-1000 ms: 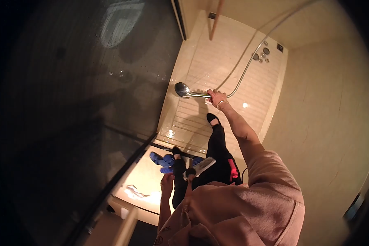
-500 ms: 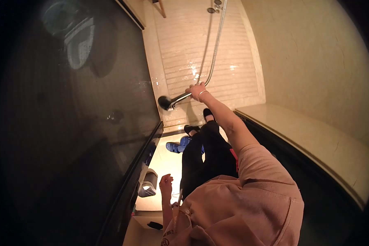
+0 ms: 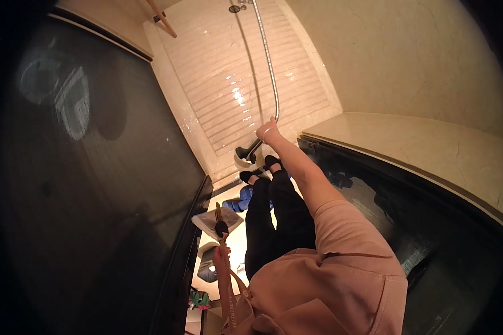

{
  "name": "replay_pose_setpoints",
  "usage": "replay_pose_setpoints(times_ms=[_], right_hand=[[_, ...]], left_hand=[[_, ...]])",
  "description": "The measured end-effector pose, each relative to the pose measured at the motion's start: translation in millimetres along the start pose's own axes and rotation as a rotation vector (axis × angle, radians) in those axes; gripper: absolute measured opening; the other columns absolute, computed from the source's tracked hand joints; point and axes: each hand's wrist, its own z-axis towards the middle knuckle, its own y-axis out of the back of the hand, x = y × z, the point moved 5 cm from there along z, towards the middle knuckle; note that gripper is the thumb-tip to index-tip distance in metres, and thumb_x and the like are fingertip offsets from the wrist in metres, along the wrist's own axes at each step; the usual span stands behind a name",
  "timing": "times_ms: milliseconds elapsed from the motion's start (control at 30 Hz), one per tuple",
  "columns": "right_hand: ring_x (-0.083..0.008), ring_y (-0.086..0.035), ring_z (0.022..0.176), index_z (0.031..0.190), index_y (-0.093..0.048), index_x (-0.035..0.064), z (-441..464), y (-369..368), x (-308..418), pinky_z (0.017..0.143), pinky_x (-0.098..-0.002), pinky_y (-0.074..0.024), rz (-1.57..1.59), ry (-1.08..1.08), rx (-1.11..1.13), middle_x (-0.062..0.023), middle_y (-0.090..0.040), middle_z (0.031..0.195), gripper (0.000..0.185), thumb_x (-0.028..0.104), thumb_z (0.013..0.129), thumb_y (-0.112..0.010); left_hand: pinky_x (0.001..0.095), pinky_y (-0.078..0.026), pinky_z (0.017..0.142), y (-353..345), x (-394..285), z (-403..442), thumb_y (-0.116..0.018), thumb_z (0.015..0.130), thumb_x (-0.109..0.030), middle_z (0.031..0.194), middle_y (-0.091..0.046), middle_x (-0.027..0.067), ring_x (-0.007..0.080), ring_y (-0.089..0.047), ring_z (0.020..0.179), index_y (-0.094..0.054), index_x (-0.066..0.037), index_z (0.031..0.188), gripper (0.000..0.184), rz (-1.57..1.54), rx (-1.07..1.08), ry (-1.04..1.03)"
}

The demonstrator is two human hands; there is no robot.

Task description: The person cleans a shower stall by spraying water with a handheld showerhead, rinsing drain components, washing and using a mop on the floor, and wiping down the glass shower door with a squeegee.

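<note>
My right hand (image 3: 267, 130), a pale band at its wrist, is closed round the handle of a hand-held shower head (image 3: 246, 153). The black head points down to the left, close to my dark shoes. From the hand, a metal shower hose (image 3: 268, 61) runs up to the wall fittings. My left hand (image 3: 221, 254) is low on the left with its fingers curled. Just beyond it is a narrow thing with a black end and a brownish strip (image 3: 221, 228). It appears to be in the fingers, but its kind is unclear.
A dark glass panel (image 3: 112, 178) fills the left side, and a stone ledge (image 3: 408, 139) runs along the right. The ribbed shower floor (image 3: 229, 78) is wet and shiny. Blue slippers (image 3: 237, 202) and a bin (image 3: 208, 265) are on the bright floor behind the threshold.
The view has turned and shifted. The shower head is now closer to my feet. A narrow black-and-brown thing and a pale flat shape now show by my left hand.
</note>
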Motion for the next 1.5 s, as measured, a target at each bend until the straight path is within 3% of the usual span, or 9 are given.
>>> replay_pose_setpoints(times_ms=[33, 400, 600, 667, 733, 1033, 1100, 1300, 1500], right_hand=[[-0.0244, -0.061, 0.095, 0.093, -0.068, 0.0139, -6, 4, -16, 0.095, -0.0491, -0.0233, 0.004, -0.031, 0.006, -0.0074, -0.066, 0.098, 0.023, 0.018, 0.083, -0.047], [-0.0264, -0.059, 0.091, 0.101, -0.067, 0.0128, -58, 1, -175, 0.097, -0.0468, -0.0167, -0.303, -0.532, 0.043, -0.0063, -0.065, 0.092, 0.026, 0.02, 0.083, -0.05], [-0.0212, -0.051, 0.101, 0.095, -0.068, 0.0135, -104, 52, -189, 0.092, -0.0396, -0.0227, -0.499, -0.432, -0.253, -0.005, -0.06, 0.097, 0.024, 0.018, 0.083, -0.049], [-0.0205, -0.052, 0.099, 0.096, -0.067, 0.0155, -109, 65, -167, 0.092, -0.0396, -0.0247, -0.423, -0.383, -0.268, -0.005, -0.06, 0.094, 0.023, 0.017, 0.082, -0.049], [-0.0202, -0.052, 0.097, 0.094, -0.067, 0.0176, -102, 65, -158, 0.091, -0.0406, -0.026, -0.339, -0.297, -0.289, -0.0047, -0.059, 0.093, 0.021, 0.017, 0.082, -0.049], [-0.0177, -0.054, 0.085, 0.098, -0.06, 0.0272, -97, 131, -56, 0.079, -0.0397, -0.0333, -0.198, 0.22, -0.647, -0.0002, -0.055, 0.081, 0.026, 0.025, 0.072, -0.063], [-0.0171, -0.054, 0.083, 0.099, -0.059, 0.0275, -100, 155, -40, 0.077, -0.0395, -0.0333, -0.145, 0.252, -0.753, 0.0001, -0.054, 0.079, 0.027, 0.026, 0.073, -0.063], [-0.0162, -0.052, 0.08, 0.101, -0.059, 0.0264, -123, 248, -21, 0.072, -0.038, -0.0319, 0.031, 0.411, -1.024, 0.0016, -0.053, 0.078, 0.028, 0.025, 0.073, -0.064], [-0.0183, -0.053, 0.078, 0.106, -0.06, 0.0205, -137, 359, -17, 0.067, -0.0359, -0.0341, 0.364, 0.53, -1.217, -0.0009, -0.055, 0.08, 0.034, 0.025, 0.072, -0.066]], left_hand=[[0.0235, -0.044, 0.063, 1, 1, 2, -0.057, 0.086, -0.026, 0.083, -0.061, 0.0039, 0.0104, -0.058, 0.074, -0.057, -0.002, 0.099, 0.027, -0.092, -0.009, -0.053], [0.0258, -0.046, 0.069, -12, -21, 17, -0.052, 0.086, -0.018, 0.087, -0.062, 0.0061, 0.0124, -0.059, 0.08, -0.056, -0.004, 0.106, 0.024, -0.166, 0.035, -0.079], [0.0257, -0.045, 0.07, -21, -22, 12, -0.052, 0.087, -0.017, 0.086, -0.06, 0.0045, 0.0119, -0.057, 0.082, -0.057, -0.005, 0.104, 0.022, -0.153, 0.035, -0.084], [0.0263, -0.045, 0.067, 0, -16, 16, -0.051, 0.086, -0.013, 0.084, -0.06, 0.0054, 0.0122, -0.056, 0.077, -0.057, -0.003, 0.102, 0.02, -0.036, 0.042, -0.392], [0.026, -0.046, 0.062, 4, -16, 14, -0.051, 0.086, -0.013, 0.082, -0.06, 0.0055, 0.0116, -0.056, 0.072, -0.056, -0.001, 0.101, 0.02, 0.107, -0.034, -0.117], [0.0258, -0.045, 0.064, 10, -39, 23, -0.052, 0.085, -0.013, 0.08, -0.061, 0.0057, 0.0121, -0.056, 0.07, -0.058, -0.002, 0.099, 0.018, -0.126, -0.062, -0.258], [0.025, -0.045, 0.064, 6, -65, 25, -0.05, 0.087, -0.01, 0.081, -0.062, 0.0049, 0.0123, -0.058, 0.07, -0.058, -0.004, 0.1, 0.017, -0.403, -0.012, -0.424], [0.0243, -0.048, 0.064, -6, -158, 41, -0.049, 0.09, -0.016, 0.086, -0.062, 0.0062, 0.0161, -0.063, 0.079, -0.057, -0.004, 0.103, 0.02, -0.498, 0.042, -0.349], [0.0258, -0.047, 0.072, -24, -377, 56, -0.055, 0.088, -0.018, 0.091, -0.062, 0.0053, 0.014, -0.061, 0.085, -0.055, -0.003, 0.109, 0.026, -0.504, 0.093, -0.697]])
